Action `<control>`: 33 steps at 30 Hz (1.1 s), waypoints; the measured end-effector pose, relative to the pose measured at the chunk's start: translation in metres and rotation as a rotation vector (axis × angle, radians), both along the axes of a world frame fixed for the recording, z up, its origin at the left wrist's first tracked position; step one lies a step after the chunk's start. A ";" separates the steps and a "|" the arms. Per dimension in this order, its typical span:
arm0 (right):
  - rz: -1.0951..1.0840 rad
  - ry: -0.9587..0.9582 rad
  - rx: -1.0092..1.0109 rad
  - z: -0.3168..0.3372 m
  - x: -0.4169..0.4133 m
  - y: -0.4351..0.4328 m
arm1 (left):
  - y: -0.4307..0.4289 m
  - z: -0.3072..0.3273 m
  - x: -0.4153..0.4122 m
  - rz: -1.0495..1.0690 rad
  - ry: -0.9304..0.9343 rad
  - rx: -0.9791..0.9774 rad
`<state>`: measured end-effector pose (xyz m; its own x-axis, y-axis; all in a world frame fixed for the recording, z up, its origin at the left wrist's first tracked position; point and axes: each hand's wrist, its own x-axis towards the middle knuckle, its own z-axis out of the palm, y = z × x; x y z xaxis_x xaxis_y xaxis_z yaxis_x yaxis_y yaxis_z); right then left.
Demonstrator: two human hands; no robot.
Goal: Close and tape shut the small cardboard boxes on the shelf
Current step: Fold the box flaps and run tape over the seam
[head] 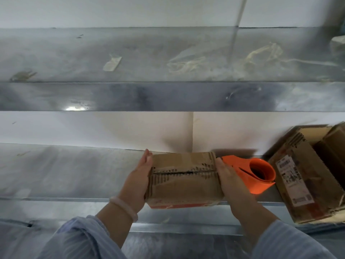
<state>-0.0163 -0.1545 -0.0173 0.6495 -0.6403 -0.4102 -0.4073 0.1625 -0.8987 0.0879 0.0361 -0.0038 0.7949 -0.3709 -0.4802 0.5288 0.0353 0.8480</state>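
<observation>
From the head view, 1 small cardboard box (183, 176) sits at the front edge of the lower shelf (65, 174), its long axis running left to right along that edge, its top flaps folded down so the seam between them also runs left to right. The left hand (139, 181) lies flat against the box's left end, fingers straight; the right hand (230, 181) presses the right end the same way, fingers extended, gripping nothing. An orange tape dispenser (255, 174) rests just beside the back of the right hand, its round core facing up; whether they touch cannot be told. Further right, a second box (302, 176) stands skewed with its top open and a white label on its side. Both shelves are dull, mottled sheet metal; the upper shelf (130, 96) carries tape scraps (112, 63). A white wall (74, 128) runs behind. The cardboard is worn, creased and torn to its ribbing. A pale bracelet (124, 207) circles the left wrist above light blue sleeves (80, 238).
</observation>
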 end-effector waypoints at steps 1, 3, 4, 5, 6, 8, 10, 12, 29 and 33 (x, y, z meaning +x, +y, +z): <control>0.053 0.018 -0.016 0.000 0.001 0.003 | -0.001 -0.001 -0.001 -0.056 -0.011 0.024; 0.109 0.085 -0.029 0.000 0.005 0.004 | -0.003 -0.003 0.000 -0.118 -0.030 0.053; 0.132 0.123 -0.045 0.001 0.006 0.004 | -0.003 -0.004 0.003 -0.117 -0.026 0.064; 0.153 0.160 -0.056 0.002 0.007 0.001 | -0.003 -0.006 0.006 -0.108 -0.013 0.067; 0.179 0.198 -0.078 0.003 0.008 -0.001 | -0.004 -0.008 0.009 -0.102 0.003 0.066; 0.219 0.257 -0.129 0.003 0.012 -0.005 | -0.004 -0.012 0.014 -0.112 0.021 0.066; 0.251 0.305 -0.172 0.006 0.015 -0.005 | -0.003 -0.016 0.017 -0.113 0.046 0.050; 0.247 0.325 -0.208 0.007 0.018 -0.008 | 0.000 -0.018 0.022 -0.118 0.104 0.007; 0.165 0.329 -0.534 0.005 0.029 0.027 | -0.019 -0.016 0.005 -0.120 -0.577 0.684; 0.157 0.313 -0.507 0.006 0.028 0.024 | -0.019 -0.016 0.005 -0.136 -0.596 0.683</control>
